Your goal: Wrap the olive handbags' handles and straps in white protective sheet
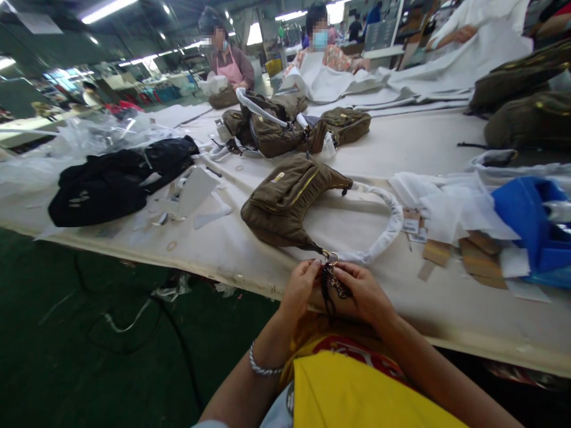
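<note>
A brown corduroy shoulder bag (283, 205) lies on the table in front of me, its handle (392, 223) wrapped in white padding and looped to the right. At the bag's near end is a gold ring (332, 258). From it hangs a bag charm (338, 286) with black braided cords and a leopard-print piece. My left hand (302, 288) pinches the charm's cords from the left, just below the ring. Opposite it, my right hand (363, 290) is closed on the charm between thumb and fingers. The fingertips partly hide the exact grip.
Black bags (104, 181) lie to the left beside white scraps (196, 190). More brown bags (276, 128) are piled behind. To the right are cardboard tags (482, 258), white sheets (455, 205) and a blue bin (526, 220). Co-workers (319, 59) stand across the table.
</note>
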